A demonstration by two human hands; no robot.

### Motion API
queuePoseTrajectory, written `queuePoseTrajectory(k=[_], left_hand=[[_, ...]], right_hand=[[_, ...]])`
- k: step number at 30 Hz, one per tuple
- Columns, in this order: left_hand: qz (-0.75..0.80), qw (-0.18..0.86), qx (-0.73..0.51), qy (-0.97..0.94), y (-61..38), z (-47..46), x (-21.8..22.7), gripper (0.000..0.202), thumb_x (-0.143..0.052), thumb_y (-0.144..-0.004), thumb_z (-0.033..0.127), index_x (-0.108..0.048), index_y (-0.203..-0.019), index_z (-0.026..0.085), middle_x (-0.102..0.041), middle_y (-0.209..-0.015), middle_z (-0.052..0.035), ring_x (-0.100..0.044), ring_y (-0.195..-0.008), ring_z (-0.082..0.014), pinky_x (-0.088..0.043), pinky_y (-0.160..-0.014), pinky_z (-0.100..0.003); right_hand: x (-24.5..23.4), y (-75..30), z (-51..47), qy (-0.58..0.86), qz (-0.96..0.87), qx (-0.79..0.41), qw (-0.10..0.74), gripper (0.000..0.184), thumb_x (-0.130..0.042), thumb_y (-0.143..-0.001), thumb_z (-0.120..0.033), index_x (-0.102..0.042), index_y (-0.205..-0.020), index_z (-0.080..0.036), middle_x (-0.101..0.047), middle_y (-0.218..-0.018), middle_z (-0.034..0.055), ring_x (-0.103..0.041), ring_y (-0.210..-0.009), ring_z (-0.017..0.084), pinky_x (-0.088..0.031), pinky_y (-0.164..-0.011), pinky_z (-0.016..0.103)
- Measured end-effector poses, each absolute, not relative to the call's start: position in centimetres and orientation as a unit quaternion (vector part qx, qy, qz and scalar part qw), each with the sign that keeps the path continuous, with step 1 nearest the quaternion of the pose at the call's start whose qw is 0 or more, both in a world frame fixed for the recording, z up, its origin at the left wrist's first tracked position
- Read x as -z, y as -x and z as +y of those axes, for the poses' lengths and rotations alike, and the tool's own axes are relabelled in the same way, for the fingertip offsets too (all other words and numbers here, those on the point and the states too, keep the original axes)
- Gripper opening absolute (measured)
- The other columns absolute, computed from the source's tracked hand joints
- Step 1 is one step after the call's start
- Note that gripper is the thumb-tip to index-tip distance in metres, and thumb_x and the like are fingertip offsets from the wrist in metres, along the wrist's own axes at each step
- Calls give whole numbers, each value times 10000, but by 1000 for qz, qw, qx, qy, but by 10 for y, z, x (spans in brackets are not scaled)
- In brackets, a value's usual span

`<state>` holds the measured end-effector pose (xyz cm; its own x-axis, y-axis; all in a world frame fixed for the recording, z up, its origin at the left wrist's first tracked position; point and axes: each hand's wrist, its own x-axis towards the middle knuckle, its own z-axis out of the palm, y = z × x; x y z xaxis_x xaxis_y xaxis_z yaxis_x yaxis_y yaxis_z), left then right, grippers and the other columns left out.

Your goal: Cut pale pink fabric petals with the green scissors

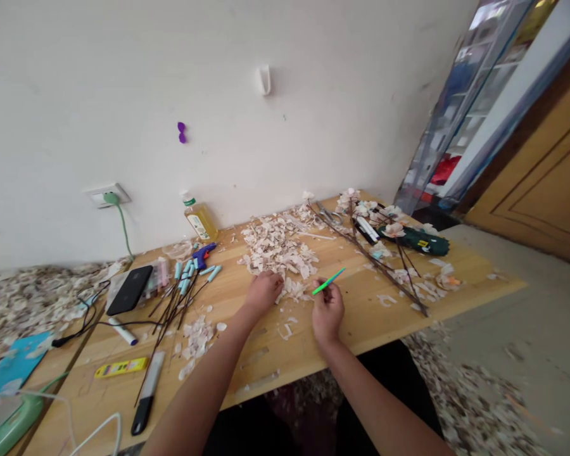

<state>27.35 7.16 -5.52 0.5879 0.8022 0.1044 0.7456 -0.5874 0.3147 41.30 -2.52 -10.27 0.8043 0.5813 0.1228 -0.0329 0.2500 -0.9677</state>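
Observation:
My right hand (329, 311) is closed around a slim, bright green pen-like stick (329, 280) with a bluish middle. It points up and to the right, above the wooden table. My left hand (265, 291) rests at the near edge of a heap of thin, pale petal-like flakes (280, 244). Its fingers are curled down among the flakes, and whatever they may pinch is too small to make out. Between the two hands lies a smaller scatter of flakes (294, 289).
To the left are a blue glue gun (203, 255), dark twigs (173, 304), a black phone (130, 290), a yellow box cutter (121, 367) and a bottle (200, 218). Flower branches (375, 256), scissors (330, 215) and a dark green bundle (415, 240) lie right.

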Motion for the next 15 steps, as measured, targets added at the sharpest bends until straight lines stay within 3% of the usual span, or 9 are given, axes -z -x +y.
queuePoseTrajectory(k=[3, 6, 9, 11, 15], left_hand=[[432, 149, -186, -870, -275, 80, 53, 117, -577, -838, 198, -690, -808, 197, -651, -891, -75, -588, -869, -205, -425, -795, -320], [467, 266, -347, -769, -274, 79, 56, 74, -635, -793, 250, -664, -776, 184, -606, -769, -39, -552, -717, -164, -426, -708, -290], [475, 467, -473, -576, -276, 64, 67, 237, -716, -729, 388, -615, -786, 181, -561, -656, 16, -513, -586, -123, -415, -611, -257], [445, 574, -521, -449, -280, 51, 73, 344, -782, -648, 415, -573, -794, 184, -579, -664, 32, -544, -586, -108, -440, -620, -243], [406, 639, -568, -323, -287, 37, 77, 486, -850, -544, 326, -548, -904, 199, -633, -733, 38, -615, -643, -102, -481, -670, -235]], right_hand=[[106, -412, -24, 583, -248, -215, 744, 350, -615, -837, -471, -639, -1009, -167, -707, -954, 117, -652, -834, 225, -508, -745, 343], [108, -409, -25, 602, -277, -220, 716, 353, -599, -847, -471, -644, -1026, -169, -708, -919, 106, -643, -796, 222, -493, -710, 329], [106, -404, -27, 624, -368, -251, 643, 324, -594, -846, -462, -659, -1002, -185, -691, -794, 60, -616, -701, 207, -461, -645, 304], [104, -400, -27, 627, -427, -273, 591, 310, -612, -837, -460, -665, -995, -198, -673, -741, 34, -596, -652, 196, -441, -614, 292], [100, -398, -25, 605, -441, -304, 590, 358, -656, -810, -472, -664, -1046, -203, -686, -784, 37, -615, -680, 199, -461, -623, 291]])
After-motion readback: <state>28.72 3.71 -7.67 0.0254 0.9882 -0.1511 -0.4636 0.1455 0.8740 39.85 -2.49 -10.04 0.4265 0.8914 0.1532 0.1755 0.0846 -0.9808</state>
